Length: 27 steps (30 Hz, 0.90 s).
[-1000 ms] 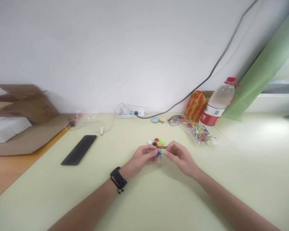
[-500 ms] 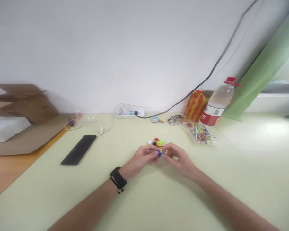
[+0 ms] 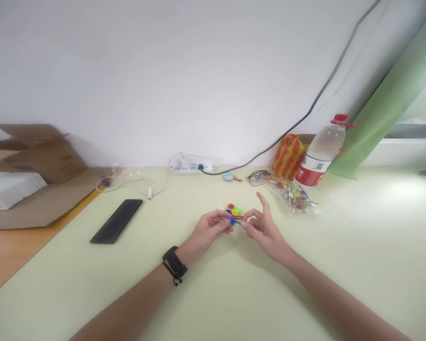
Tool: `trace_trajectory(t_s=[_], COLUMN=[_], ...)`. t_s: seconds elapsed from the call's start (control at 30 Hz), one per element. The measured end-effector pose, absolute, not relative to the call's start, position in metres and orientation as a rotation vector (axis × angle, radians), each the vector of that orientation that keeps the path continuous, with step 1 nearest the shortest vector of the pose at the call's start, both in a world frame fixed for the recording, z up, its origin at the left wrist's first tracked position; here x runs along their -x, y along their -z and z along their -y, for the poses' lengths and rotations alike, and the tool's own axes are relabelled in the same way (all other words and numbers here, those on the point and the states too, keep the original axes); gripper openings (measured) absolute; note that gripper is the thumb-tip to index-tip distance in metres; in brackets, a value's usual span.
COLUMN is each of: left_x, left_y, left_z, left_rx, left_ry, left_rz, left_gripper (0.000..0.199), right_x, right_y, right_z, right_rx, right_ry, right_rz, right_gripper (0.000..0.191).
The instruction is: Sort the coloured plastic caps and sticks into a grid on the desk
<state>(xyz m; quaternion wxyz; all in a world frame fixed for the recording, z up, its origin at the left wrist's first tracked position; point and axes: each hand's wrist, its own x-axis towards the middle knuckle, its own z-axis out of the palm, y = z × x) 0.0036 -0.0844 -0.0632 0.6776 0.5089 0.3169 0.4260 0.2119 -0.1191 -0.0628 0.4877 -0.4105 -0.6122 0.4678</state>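
Observation:
My left hand pinches a small blue plastic piece between thumb and fingers. Its thin right end meets the fingertips of my right hand, where thumb and a finger are closed on it while the index finger points up. What the piece is exactly is too small to tell. Just beyond my hands lie several small round pieces: a red one, a yellow one, a green one, with black and white ones partly covered by my left hand. Thin dark and red sticks show behind the blue piece.
A black slab lies to the left. A power strip with cables stands by the wall. To the right are a clear bag of colourful pieces, a striped bag and a large bottle. An opened cardboard box is far left.
My right hand has shifted slightly right and its index finger has lifted and straightened. More of the blue piece now shows between my hands. The left hand has barely moved.

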Motion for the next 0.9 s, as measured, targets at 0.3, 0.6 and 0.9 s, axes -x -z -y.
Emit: trace_trajectory(t_s=[0.3,0.6,0.9], left_x=[-0.003,-0.005,-0.004], left_y=[0.066,0.063,0.066], left_z=[0.083,0.084,0.085], left_rx=[-1.140,-1.175,-1.231], left_ry=[-0.987,-0.959,-0.939], left_rz=[-0.720,-0.704,-0.714], left_gripper=[0.026,0.028,0.029], right_x=[-0.218,-0.221,-0.217], right_y=[0.058,0.054,0.058], right_z=[0.116,0.114,0.116], right_rx=[0.906,0.947,0.930], right_ry=[-1.345,-1.235,-1.243], right_rz=[1.437,1.355,1.458], right_gripper=[0.063,0.028,0.027])
